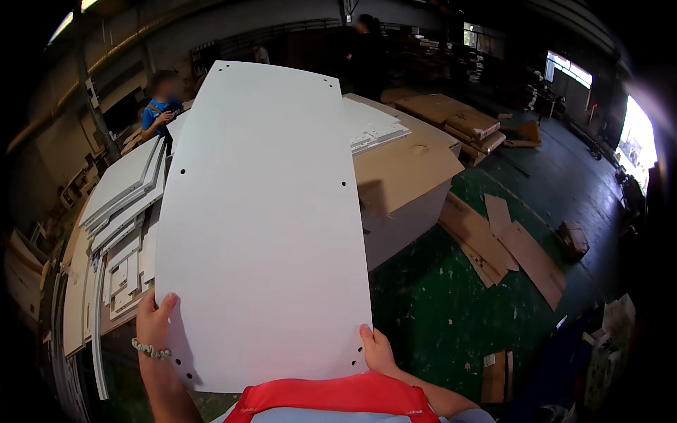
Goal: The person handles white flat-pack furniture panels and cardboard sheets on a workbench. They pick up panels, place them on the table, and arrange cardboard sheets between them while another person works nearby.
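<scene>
A large white panel (261, 211) with small dark holes near its corners and along both long sides stretches away from my body. My left hand (151, 321) grips its left edge near the close end, thumb on the top face and a beaded band round the wrist. On the opposite edge my right hand (378, 348) holds the panel, thumb on top and the other fingers partly hidden. The near end of the board lies close to my red-trimmed clothing (338, 391).
Stacked white boards (130, 183) lie on the left. Right of the panel stands a large box (409, 190) topped with cardboard and white pieces. Flattened cardboard (529, 261) and a small carton (574, 240) lie on the green floor (430, 317). A person in blue (159, 113) stands at the far left.
</scene>
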Demonstrator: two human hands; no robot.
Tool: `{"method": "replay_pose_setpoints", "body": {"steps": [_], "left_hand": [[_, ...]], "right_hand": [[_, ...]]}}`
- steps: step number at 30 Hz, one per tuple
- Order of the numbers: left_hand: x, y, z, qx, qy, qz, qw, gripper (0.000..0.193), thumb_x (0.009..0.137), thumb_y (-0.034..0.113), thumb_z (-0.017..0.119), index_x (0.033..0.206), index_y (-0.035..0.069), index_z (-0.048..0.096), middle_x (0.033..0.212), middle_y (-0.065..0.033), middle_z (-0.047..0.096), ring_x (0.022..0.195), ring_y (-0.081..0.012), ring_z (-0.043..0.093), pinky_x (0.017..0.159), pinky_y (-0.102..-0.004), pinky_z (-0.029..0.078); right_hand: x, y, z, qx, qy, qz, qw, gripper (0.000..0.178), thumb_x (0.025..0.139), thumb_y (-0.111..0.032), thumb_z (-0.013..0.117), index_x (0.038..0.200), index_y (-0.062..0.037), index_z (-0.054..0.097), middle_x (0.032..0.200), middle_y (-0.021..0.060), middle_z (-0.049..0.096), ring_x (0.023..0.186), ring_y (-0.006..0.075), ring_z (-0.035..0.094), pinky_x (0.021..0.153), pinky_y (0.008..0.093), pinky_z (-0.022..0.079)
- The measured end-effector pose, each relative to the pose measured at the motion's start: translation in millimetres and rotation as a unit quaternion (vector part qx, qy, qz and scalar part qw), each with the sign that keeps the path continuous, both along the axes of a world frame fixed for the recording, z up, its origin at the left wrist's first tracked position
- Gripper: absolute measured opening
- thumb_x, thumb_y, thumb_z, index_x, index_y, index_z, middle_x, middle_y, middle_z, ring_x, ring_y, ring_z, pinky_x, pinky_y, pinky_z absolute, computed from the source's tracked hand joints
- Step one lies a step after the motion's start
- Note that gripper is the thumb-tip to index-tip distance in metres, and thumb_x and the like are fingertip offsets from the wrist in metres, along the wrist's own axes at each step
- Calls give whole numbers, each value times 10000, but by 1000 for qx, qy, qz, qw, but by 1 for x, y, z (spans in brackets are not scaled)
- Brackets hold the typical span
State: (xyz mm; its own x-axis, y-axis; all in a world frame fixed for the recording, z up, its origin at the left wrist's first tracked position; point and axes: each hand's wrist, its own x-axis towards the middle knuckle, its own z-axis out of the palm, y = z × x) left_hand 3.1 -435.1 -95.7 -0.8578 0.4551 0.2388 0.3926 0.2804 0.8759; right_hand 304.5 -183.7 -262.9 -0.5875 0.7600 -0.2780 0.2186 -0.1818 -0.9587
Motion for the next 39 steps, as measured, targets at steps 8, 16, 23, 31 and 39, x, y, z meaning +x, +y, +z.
{"method": "replay_pose_setpoints", "body": {"steps": [8, 16, 23, 31, 39], "left_hand": [[-27, 211, -21, -85, -21, 5, 996, 292, 821, 253, 658, 891, -27, 614, 657, 21, 526, 580, -59, 439, 516, -235, 359], [-97, 415, -8, -182, -43, 25, 982, 329, 798, 284, 671, 811, -38, 603, 636, 1, 509, 550, -88, 422, 499, -280, 363], [-123, 542, -10, -249, -42, 121, 960, 358, 771, 306, 670, 764, -47, 613, 618, -36, 550, 554, -113, 492, 497, -288, 389], [-179, 667, 0, -269, -36, 229, 935, 336, 771, 285, 668, 785, -50, 643, 647, -65, 606, 583, -146, 561, 533, -306, 428], [-296, 772, 87, -567, 255, 5, 783, 464, 827, 409, 597, 840, -53, 630, 758, -170, 649, 688, -306, 629, 617, -367, 471]], "right_hand": [[-11, 179, -30, -16, -43, -72, 996, 453, 950, -381, 458, 949, 44, 616, 844, 93, 628, 812, 138, 551, 737, 293, 433], [-60, 365, -19, -45, -77, -60, 994, 521, 954, -414, 392, 1004, 54, 617, 929, 146, 649, 876, 215, 592, 800, 329, 440], [-118, 532, -60, 14, -35, 35, 999, 563, 949, -426, 357, 930, 82, 598, 855, 226, 625, 817, 299, 602, 750, 382, 444], [-230, 700, -85, -168, 8, 160, 973, 567, 939, -431, 448, 1056, 109, 572, 959, 125, 629, 871, 181, 568, 765, 336, 445], [-340, 785, -24, 190, -146, 395, 887, 624, 895, -496, 478, 1243, 22, 472, 1244, 243, 508, 1145, 354, 501, 911, 408, 414]]}}
